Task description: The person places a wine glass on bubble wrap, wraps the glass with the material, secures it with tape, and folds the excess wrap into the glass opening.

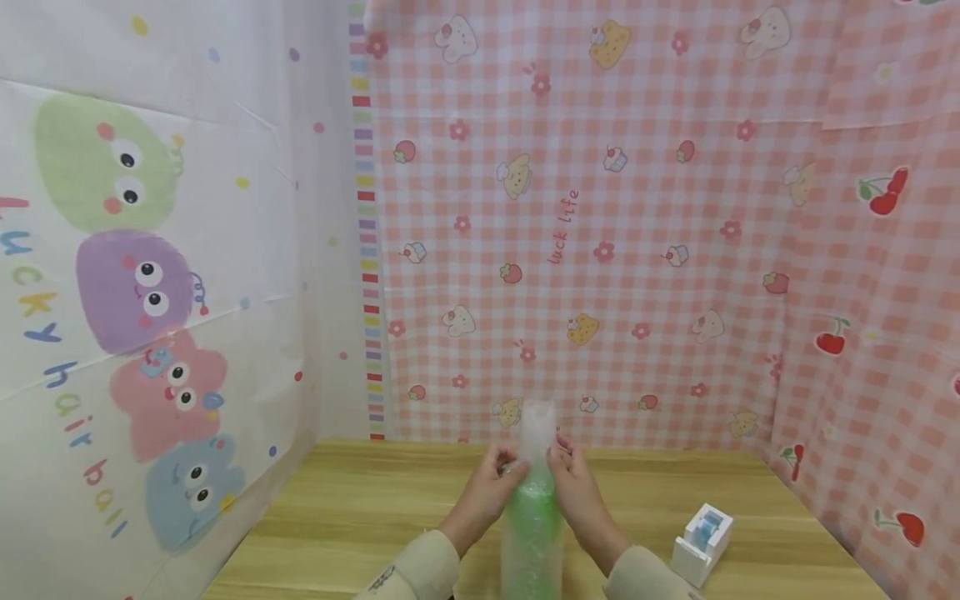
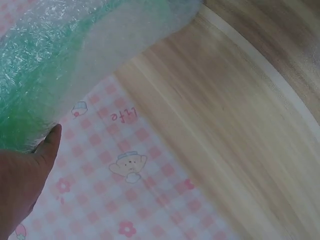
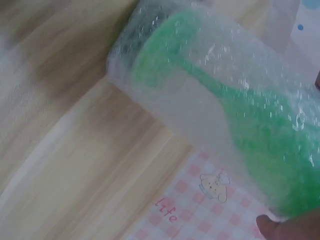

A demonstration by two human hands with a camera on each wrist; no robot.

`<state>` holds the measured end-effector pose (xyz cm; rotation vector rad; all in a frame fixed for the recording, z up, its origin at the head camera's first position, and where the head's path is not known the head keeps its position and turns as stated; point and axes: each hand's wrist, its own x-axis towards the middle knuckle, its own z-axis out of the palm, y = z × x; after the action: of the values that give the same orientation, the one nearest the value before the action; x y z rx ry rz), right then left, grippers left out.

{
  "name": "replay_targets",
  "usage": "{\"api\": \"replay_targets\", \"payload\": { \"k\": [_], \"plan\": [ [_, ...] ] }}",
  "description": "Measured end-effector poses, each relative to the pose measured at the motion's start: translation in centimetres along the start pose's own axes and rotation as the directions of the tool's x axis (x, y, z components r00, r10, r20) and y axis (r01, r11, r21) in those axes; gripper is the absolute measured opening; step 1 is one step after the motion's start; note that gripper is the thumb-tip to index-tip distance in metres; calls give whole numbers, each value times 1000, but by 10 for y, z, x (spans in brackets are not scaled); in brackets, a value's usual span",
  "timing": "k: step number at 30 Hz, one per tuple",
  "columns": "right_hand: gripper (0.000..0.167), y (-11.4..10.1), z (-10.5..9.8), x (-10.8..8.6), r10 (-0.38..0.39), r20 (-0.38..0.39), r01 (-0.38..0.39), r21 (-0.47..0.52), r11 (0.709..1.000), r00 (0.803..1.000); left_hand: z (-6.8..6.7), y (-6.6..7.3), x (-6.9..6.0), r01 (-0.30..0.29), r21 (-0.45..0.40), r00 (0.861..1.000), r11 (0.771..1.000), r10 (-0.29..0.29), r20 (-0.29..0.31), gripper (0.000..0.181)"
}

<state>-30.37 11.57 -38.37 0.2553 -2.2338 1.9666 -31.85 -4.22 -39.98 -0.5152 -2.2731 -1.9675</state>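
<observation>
A green stemmed glass (image 1: 536, 510), seen through clear bubble wrap (image 1: 538, 423), stands between my two hands above the wooden table. Its rounded bowl, thin stem and flat foot show through the wrap in the right wrist view (image 3: 260, 130). On the left side, near the bowl, my left hand (image 1: 486, 492) pinches the wrap with thumb and fingers. My right hand (image 1: 583, 493) pinches it on the opposite side. Loose wrap sticks up beyond the hands. Most of each hand is out of frame in the wrist views.
A white tape dispenser (image 1: 701, 546) with a blue roll sits on the wooden table (image 1: 360, 517) to the right of my right forearm. A pink checked cloth (image 1: 570, 208) hangs behind the table, and a white printed sheet (image 1: 262, 250) hangs at the left.
</observation>
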Motion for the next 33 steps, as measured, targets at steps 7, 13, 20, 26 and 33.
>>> {"api": "replay_targets", "payload": {
  "k": [7, 13, 20, 26, 33],
  "plan": [
    [41, 0, 8, -1, 61, -149, -74, -81, 994, 987, -3, -2, -2, 8, 37, 1000, 999, -8, -13, 33],
    [44, -1, 10, 1, 55, -166, -71, -90, 993, 985, -5, -3, -3, -1, 58, 999, 998, 4, -51, 40],
    [32, 2, 6, 3, 30, -139, -36, -37, 999, 990, -11, -2, 3, -3, -26, 1000, 1000, 2, -22, 31],
    [24, 3, 4, 4, 35, -88, -40, -56, 998, 996, -11, -2, 5, 63, -76, 998, 995, -63, -9, 19],
    [19, 7, 6, 3, 52, -115, -63, -95, 993, 992, -12, 0, 2, 97, -37, 995, 995, -97, -8, 25]
  ]
}}
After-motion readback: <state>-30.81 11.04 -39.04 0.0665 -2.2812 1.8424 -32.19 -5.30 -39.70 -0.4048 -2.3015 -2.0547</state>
